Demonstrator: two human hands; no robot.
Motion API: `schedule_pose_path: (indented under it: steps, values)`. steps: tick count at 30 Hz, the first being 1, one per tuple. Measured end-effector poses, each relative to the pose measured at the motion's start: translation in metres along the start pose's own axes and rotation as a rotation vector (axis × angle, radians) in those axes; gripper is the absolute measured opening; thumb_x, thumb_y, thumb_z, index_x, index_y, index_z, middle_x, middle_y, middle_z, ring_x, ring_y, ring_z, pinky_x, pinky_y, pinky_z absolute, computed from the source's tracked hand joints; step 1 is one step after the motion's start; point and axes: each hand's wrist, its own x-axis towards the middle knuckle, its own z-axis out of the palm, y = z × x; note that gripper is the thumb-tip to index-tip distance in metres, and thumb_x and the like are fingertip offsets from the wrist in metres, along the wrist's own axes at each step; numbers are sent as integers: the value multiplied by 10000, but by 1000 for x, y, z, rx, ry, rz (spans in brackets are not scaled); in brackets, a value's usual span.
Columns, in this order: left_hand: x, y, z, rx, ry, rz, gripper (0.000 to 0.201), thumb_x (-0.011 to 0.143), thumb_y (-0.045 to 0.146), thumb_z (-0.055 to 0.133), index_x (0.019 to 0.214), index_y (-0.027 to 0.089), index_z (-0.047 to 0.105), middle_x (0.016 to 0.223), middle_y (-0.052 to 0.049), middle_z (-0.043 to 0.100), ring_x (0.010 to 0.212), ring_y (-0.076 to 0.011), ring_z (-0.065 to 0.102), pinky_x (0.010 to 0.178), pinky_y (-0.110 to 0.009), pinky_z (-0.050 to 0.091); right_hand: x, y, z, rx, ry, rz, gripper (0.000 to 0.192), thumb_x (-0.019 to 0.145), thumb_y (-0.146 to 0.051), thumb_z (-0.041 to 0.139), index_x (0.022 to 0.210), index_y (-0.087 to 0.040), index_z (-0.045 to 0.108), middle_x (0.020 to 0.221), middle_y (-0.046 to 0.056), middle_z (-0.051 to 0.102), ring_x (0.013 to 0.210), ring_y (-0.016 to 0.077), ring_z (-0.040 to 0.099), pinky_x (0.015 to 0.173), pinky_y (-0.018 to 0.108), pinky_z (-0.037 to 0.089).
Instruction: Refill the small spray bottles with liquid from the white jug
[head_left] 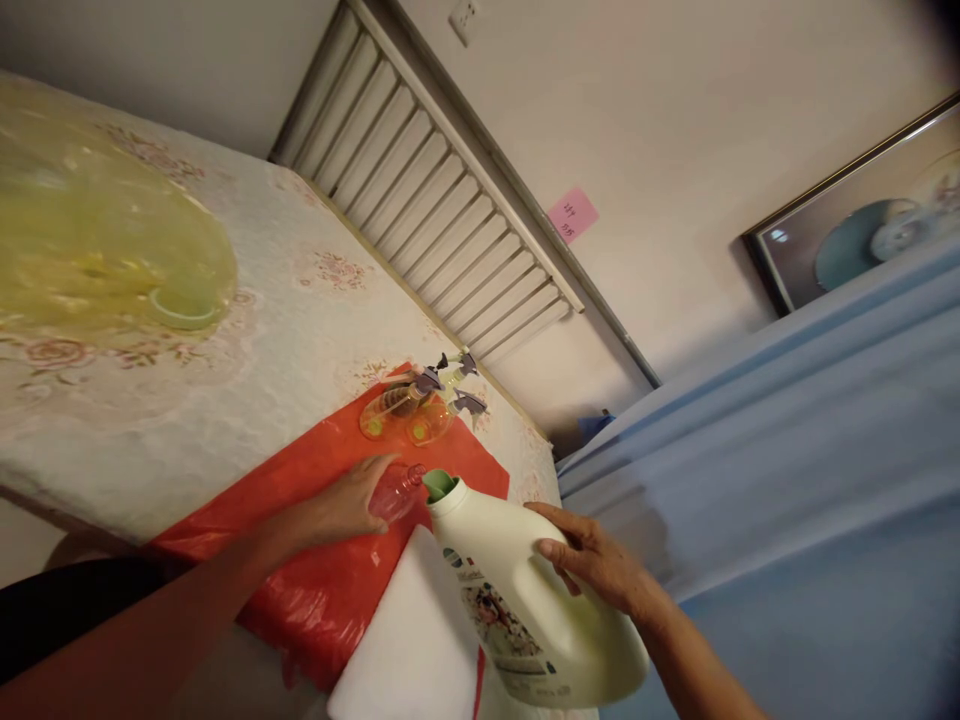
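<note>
My left hand (349, 505) is closed around a small clear plastic bottle (394, 495), whose open neck points up and right. My right hand (589, 555) grips the handle of a large cream jug (517, 600) with a printed flower label. The jug is tilted, and its green pouring spout (439, 485) is close to the bottle's mouth. I cannot make out any liquid running between them. Beyond the bottle, several spray bottles (427, 420) with dark grey trigger heads stand on a red plastic sheet (300, 490).
A white block or folded pad (412, 630) lies under the jug. On the flower-patterned tablecloth (277, 250), a yellow plastic bag (97, 220) sits at the left. Behind are a white radiator (435, 190) and a wall with a pink note (572, 215). Blue fabric (787, 420) hangs at the right.
</note>
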Motion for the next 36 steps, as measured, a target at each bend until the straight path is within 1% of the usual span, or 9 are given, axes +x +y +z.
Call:
schedule_pose_path:
  steps: [4, 9, 11, 14, 17, 23, 28, 32, 36]
  values:
    - [0, -5, 3, -3, 6, -60, 879, 602, 177, 654, 1408, 176, 302, 1482, -172, 433, 1370, -371, 402, 1059, -439, 416, -1, 4, 9, 36, 16, -23, 508, 869, -486, 610, 1293, -206, 600, 742, -11, 560, 504, 76, 422, 450, 210, 380]
    - [-2, 1, 0, 40, -43, -113, 770, 615, 165, 647, 1329, 177, 359, 1330, -147, 557, 1221, -325, 551, 983, -406, 473, -1, 18, 21, 94, 101, 16, 506, 763, -419, 697, 1197, -172, 615, 794, -3, 591, 503, 78, 436, 433, 210, 372]
    - [-3, 3, -1, 49, -45, -116, 693, 614, 162, 639, 1269, 159, 414, 1261, -146, 584, 1152, -321, 588, 933, -394, 494, 0, 24, 25, 82, 162, 76, 421, 685, -347, 728, 1048, -154, 639, 744, -16, 586, 494, 82, 448, 420, 205, 359]
    - [-3, 4, -1, 80, -22, -122, 637, 606, 144, 622, 1217, 129, 444, 1243, -169, 578, 1137, -330, 587, 910, -385, 491, 0, 28, 27, -2, 287, 170, 159, 644, -237, 654, 773, -163, 598, 613, -49, 535, 472, 89, 464, 437, 210, 352]
    - [-4, 2, 1, 122, 18, -119, 637, 609, 161, 633, 1215, 124, 441, 1250, -177, 575, 1179, -343, 557, 946, -385, 465, 1, 31, 25, 9, 417, 187, 96, 589, -177, 593, 674, -178, 548, 564, -63, 507, 483, 93, 452, 465, 215, 342]
    - [-5, 5, 2, 146, 84, -121, 496, 667, 285, 652, 1115, 131, 502, 1107, -134, 631, 1049, -331, 617, 866, -374, 488, 5, 43, 17, 264, 563, 138, 213, 537, -187, 639, 748, -168, 615, 635, -35, 611, 577, 142, 517, 532, 241, 377]
    - [-6, 16, -6, 145, 137, -170, 585, 657, 415, 706, 1143, 159, 505, 1162, -145, 636, 1088, -337, 619, 908, -379, 479, 22, 47, 18, 506, 664, 75, 264, 498, -173, 684, 759, -169, 645, 629, -20, 666, 549, 167, 544, 537, 263, 382]
    - [-8, 22, -14, 150, 158, -176, 645, 644, 402, 719, 1204, 192, 475, 1252, -141, 609, 1169, -332, 580, 963, -387, 459, 41, 45, 21, 590, 710, 10, 301, 483, -184, 692, 783, -182, 663, 629, -32, 677, 555, 169, 548, 558, 270, 390]
    - [-20, 34, -22, 115, 121, -174, 626, 604, 330, 731, 1175, 236, 493, 1164, -75, 657, 1096, -304, 620, 884, -353, 502, 64, 44, 28, 638, 761, -45, 288, 489, -171, 678, 776, -192, 661, 612, -56, 659, 549, 148, 523, 557, 253, 378]
